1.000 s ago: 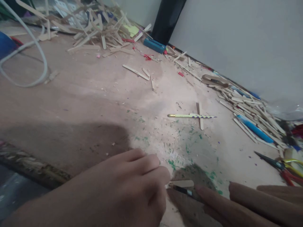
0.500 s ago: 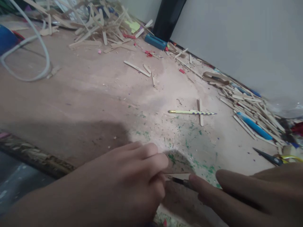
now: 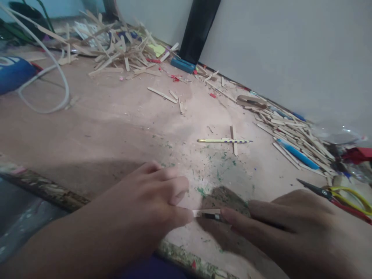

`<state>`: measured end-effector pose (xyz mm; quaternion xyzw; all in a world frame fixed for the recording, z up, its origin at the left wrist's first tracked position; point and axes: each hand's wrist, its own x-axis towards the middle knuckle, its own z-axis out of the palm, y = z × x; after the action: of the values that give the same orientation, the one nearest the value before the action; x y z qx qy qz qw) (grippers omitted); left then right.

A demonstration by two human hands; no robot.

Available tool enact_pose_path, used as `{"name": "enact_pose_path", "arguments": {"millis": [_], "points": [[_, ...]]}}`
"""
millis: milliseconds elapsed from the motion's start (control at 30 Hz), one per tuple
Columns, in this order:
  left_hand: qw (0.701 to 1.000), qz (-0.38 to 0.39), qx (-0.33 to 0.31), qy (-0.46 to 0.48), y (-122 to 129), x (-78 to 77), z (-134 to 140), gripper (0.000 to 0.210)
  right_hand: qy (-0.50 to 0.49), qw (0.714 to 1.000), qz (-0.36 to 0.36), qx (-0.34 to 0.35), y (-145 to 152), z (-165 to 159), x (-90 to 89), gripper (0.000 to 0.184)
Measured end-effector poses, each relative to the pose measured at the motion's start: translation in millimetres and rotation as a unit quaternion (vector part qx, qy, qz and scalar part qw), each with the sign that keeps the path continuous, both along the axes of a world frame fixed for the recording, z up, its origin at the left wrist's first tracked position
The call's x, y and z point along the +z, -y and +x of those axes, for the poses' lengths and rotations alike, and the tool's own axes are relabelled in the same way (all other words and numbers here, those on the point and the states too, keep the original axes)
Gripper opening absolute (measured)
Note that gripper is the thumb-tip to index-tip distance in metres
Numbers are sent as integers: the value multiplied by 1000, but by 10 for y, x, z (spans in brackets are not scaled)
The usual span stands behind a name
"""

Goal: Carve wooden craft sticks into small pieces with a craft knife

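Observation:
My left hand [image 3: 154, 197] is closed at the near side of the table, its thumb and fingertips pinching the left end of a pale wooden craft stick [image 3: 198, 213]. From the right, my right hand [image 3: 279, 228] grips a craft knife [image 3: 212, 216], its forefinger stretched along the tool. The knife's dark blade lies against the stick, just right of my left thumb. My right palm hides most of the handle. Beyond both hands, a pale pencil with dark spots [image 3: 210, 141] lies across another craft stick [image 3: 235, 149].
Scissors with yellow and red handles [image 3: 325, 192] lie beside my right hand. A pile of craft sticks [image 3: 305, 141] with a blue pen-like tool [image 3: 298, 154] runs along the wall. More sticks [image 3: 124, 54] are heaped at the back left, near a white cable [image 3: 67, 91]. Green shavings dot the table.
The view has shifted, so the tabletop things appear further left and mostly lower. My left thumb now shows extended toward the stick, and more of the knife blade is visible along it.

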<state>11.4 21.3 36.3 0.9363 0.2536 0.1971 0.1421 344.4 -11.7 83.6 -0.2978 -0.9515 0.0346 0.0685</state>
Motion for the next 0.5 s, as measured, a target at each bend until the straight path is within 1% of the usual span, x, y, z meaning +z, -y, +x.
{"name": "enact_pose_path", "arguments": {"millis": [67,133,267,333,400,500], "points": [[1000,20,16,-2,26,-8,48,27,-16,999,-36,10,-28,25,-46,39],[999,30,30,-2,53,-28,65,25,-33,998,-47,15,-15,50,-97,35],[999,23,40,4,76,-71,-6,23,-38,999,-14,16,80,97,-172,32],[999,7,28,17,62,-80,-57,26,-53,998,-26,0,130,113,-197,37],[999,-6,13,34,38,-79,-93,31,-81,995,-58,-19,171,121,-220,43],[999,-7,5,47,13,-67,-119,35,-99,992,-67,-47,209,117,-258,36]]}}
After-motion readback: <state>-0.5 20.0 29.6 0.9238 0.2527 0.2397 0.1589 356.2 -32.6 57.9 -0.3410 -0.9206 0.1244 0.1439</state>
